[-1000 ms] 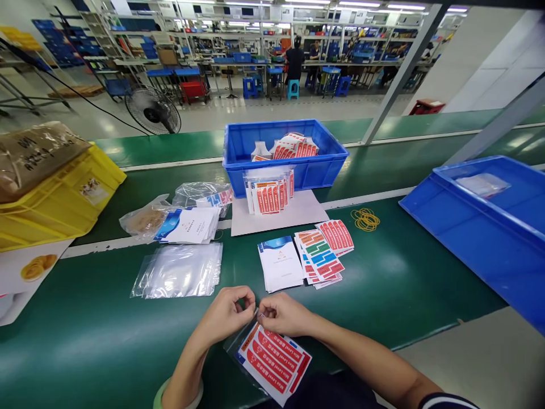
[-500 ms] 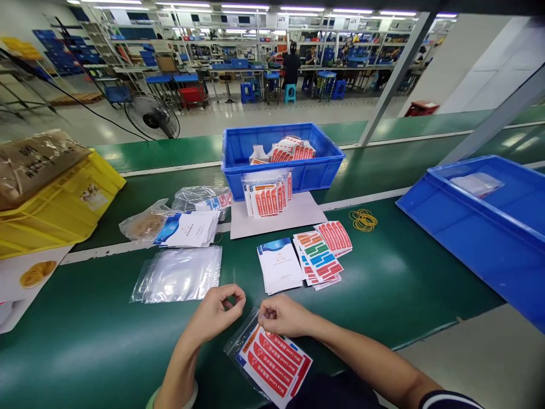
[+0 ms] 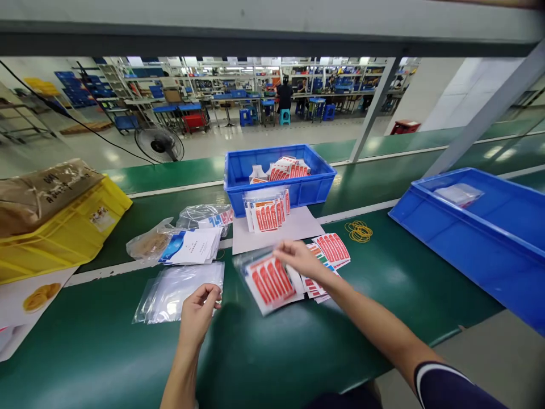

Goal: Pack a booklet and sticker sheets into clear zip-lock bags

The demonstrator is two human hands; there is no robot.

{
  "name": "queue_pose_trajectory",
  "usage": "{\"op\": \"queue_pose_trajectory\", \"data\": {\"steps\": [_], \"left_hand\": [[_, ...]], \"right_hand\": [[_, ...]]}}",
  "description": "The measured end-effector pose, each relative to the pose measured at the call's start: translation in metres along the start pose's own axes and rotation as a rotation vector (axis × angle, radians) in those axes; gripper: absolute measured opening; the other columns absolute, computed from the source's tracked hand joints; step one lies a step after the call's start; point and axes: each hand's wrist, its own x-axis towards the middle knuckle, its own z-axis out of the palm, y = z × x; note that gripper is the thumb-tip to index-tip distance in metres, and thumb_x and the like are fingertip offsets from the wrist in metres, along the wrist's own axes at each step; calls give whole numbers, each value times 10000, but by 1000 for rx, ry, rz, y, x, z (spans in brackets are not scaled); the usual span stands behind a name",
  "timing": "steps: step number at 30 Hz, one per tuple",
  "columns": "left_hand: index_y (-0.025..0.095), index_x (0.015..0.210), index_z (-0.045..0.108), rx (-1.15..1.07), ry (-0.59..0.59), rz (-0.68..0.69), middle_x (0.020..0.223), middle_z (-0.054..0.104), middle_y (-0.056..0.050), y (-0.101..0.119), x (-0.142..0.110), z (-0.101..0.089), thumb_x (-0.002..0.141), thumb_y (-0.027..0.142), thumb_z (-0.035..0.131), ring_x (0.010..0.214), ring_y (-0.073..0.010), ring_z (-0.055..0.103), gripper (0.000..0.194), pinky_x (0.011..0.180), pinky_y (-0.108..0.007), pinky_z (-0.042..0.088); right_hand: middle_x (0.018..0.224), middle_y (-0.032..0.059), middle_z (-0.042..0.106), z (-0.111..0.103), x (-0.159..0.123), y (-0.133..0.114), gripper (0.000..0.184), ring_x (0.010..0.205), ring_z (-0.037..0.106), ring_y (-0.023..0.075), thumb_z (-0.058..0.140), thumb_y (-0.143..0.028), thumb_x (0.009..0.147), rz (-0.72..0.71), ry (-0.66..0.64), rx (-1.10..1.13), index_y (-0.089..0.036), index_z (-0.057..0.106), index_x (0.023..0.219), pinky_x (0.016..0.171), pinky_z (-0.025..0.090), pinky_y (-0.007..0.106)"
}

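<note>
My right hand [image 3: 298, 258] is closed on the top edge of a clear zip bag [image 3: 269, 282] filled with red-and-white sticker sheets. The bag hangs tilted above the green work surface and is blurred by motion. My left hand [image 3: 199, 311] has its fingers curled in a pinch at the lower right of a stack of clear empty bags [image 3: 181, 287]; whether it grips anything is hidden. Behind my right hand lie sticker sheets [image 3: 332, 249], partly covered by the hand. Several filled bags [image 3: 266, 215] lean against a blue bin [image 3: 281, 190] on a white sheet [image 3: 302, 224].
White-and-blue leaflets [image 3: 193, 245] lie behind the empty bags, next to a bag of rubber bands [image 3: 151, 241]. Loose yellow rubber bands [image 3: 358, 232] rest to the right. A yellow crate [image 3: 97, 218] stands left, another blue bin [image 3: 477, 221] right. A metal post [image 3: 377, 108] rises behind.
My right hand has lifted the filled bag from near my body and carried it forward. My left hand has moved left, its finger ring closing into a pinch. The view has tilted lower.
</note>
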Motion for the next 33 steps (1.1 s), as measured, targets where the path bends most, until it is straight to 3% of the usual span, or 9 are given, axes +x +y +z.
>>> {"op": "queue_pose_trajectory", "data": {"steps": [3,6,9,12,15,21,24,27,33], "left_hand": [[167,682,591,-23,0,11,612,526,14,1,-1,7,732,394,614,581,-126,505,234,529,-217,460],[174,676,586,-3,-25,30,594,523,23,4,-5,10,730,403,617,571,-121,493,237,525,-207,448],[184,674,570,25,-37,31,603,520,26,3,-5,10,753,427,595,570,-119,481,256,533,-205,443],[191,701,562,44,-86,10,625,513,26,-2,-4,11,779,436,570,594,-127,489,257,548,-213,448],[192,716,561,35,-168,-5,641,511,24,-7,-5,17,790,426,564,625,-133,499,245,565,-219,451],[184,700,586,-37,-337,-56,656,542,14,-4,-14,37,786,419,581,655,-135,534,250,567,-213,452],[165,730,628,-107,-418,-164,680,596,-16,0,-20,48,769,438,609,690,-151,586,277,583,-223,478],[148,882,660,-355,-494,-365,822,676,-86,3,-28,60,793,464,581,772,-198,650,337,620,-276,525],[159,1145,596,-770,-258,-553,1002,715,-106,-2,-30,65,717,154,678,870,-255,687,436,765,-352,562]], "right_hand": [[885,54,634,-29,62,-14,325,825,604,161,417,-409,899,-124,217,-204,-150,571,1022,742,491,296],[1183,154,572,-40,87,-10,464,1106,534,237,482,-418,873,-164,332,-276,-121,466,1229,962,402,423],[1341,189,469,-28,58,11,636,1268,404,281,613,-439,791,-235,260,-389,-111,426,1303,1078,269,458],[1492,205,208,-9,2,40,893,1397,128,299,635,-528,746,-374,-222,-779,-83,251,1419,1133,155,463],[1501,225,136,6,-49,60,916,1402,63,306,540,-585,798,-298,-385,-961,-48,168,1441,1140,151,468],[1419,186,382,25,-85,66,504,1362,268,259,407,-356,943,-374,-322,-1029,-69,386,1357,1117,276,430],[1275,139,566,30,-86,57,357,1247,465,223,371,-230,956,-452,-166,-985,-108,516,1258,1052,390,388],[1227,120,607,40,-88,38,347,1228,488,201,386,-161,932,-511,8,-899,-121,524,1248,1020,424,357],[1230,65,612,46,-101,15,389,1257,443,187,461,-360,919,-532,-66,-818,-181,495,1262,1080,320,357]]}}
